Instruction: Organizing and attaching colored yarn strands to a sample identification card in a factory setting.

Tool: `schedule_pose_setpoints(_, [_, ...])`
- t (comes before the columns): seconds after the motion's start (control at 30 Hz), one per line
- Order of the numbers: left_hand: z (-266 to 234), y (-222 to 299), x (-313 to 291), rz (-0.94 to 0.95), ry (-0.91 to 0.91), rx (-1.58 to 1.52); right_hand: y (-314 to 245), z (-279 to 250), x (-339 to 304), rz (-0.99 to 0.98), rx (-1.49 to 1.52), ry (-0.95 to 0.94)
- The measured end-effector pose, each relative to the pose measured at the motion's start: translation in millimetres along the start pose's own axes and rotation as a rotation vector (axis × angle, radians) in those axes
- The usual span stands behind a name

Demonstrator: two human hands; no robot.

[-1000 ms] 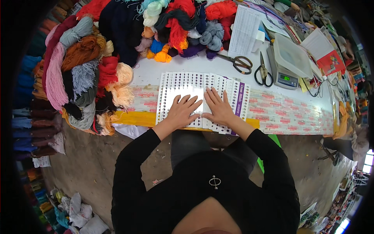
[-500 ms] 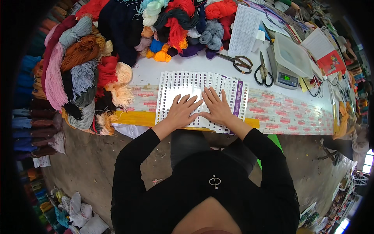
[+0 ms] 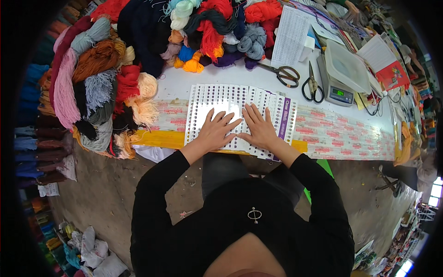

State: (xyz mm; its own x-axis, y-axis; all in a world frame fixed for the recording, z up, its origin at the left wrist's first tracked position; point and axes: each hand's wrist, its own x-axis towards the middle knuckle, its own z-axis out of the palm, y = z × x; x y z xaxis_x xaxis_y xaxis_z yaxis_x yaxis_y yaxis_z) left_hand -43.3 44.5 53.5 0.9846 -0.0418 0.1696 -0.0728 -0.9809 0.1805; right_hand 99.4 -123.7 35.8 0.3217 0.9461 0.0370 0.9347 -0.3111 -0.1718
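Several white punched cards (image 3: 217, 99), with rows of holes, lie overlapped side by side at the front edge of the table. One near the right end carries a purple printed strip (image 3: 284, 117). My left hand (image 3: 213, 132) rests flat on the left cards, fingers spread and pointing away from me. My right hand (image 3: 260, 128) lies flat on the cards to its right, fingers stretched out. The two thumbs nearly meet in the middle. Both palms cover part of the cards beneath them, and neither hand grips anything.
Yarn hanks (image 3: 99, 83) in many colours are heaped at the left and far side. Two pairs of black-handled scissors (image 3: 314, 87) lie beyond the cards at the right, beside a digital scale (image 3: 339, 94) with a clear tray. A printed sheet (image 3: 290, 37) lies farther back.
My right hand has slid slightly to the right, and the right-hand cards, including the purple-striped one, have shifted a little that way. My left hand stays almost in place.
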Motion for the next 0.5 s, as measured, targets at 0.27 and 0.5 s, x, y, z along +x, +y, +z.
schedule_pose_setpoints(0.27, [-1.1,0.0,-0.3,-0.015,-0.009,-0.015,-3.5,-3.8,-0.3,0.008,-0.005,-0.056])
schedule_pose_setpoints(0.5, [-2.6,4.5,5.4,0.001,0.025,-0.052,-2.2,-5.1,-1.2,-0.002,-0.004,-0.056])
